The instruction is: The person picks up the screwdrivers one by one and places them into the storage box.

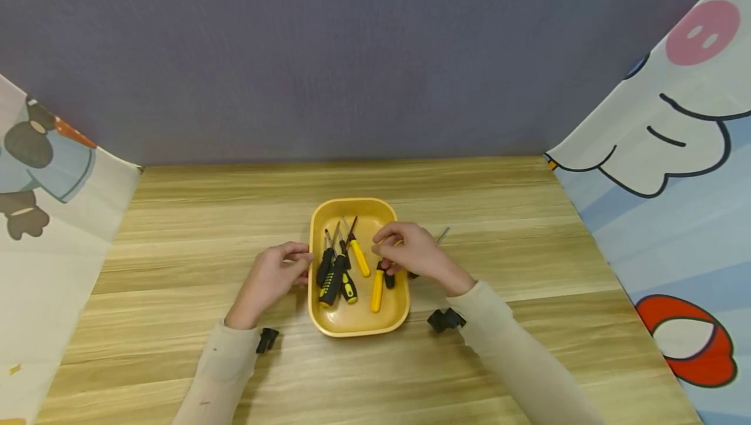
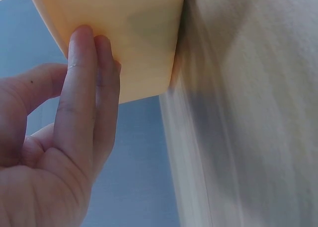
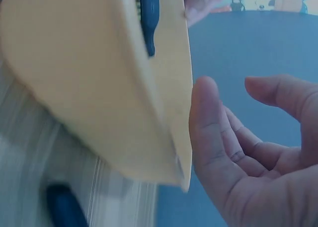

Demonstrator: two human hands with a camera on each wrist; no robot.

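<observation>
A yellow plastic tray [image 1: 358, 332] holds several screwdrivers. Against its left outer wall rest the straight fingertips of my left hand [image 1: 274, 278], which show close up on the wall in the left wrist view. My right hand [image 1: 413, 252] hovers over the tray's right rim, fingers loosely bent; the right wrist view shows a gap between thumb and fingers and nothing in it. Below that hand lies a yellow-handled screwdriver [image 1: 377, 291] with a dark handle [image 1: 389, 279] beside it, both partly hidden. A black-and-yellow screwdriver [image 1: 332, 281] and another yellow-handled one [image 1: 359, 255] lie left of them.
Outside the tray on the right, a screwdriver with a metal shaft [image 1: 442, 236] lies on the wooden table [image 1: 235, 210], partly covered by my right hand. Black wrist mounts [image 1: 266, 340] show by both sleeves. A grey panel [image 1: 352, 66] stands behind the table, with cartoon-printed sheets at both sides.
</observation>
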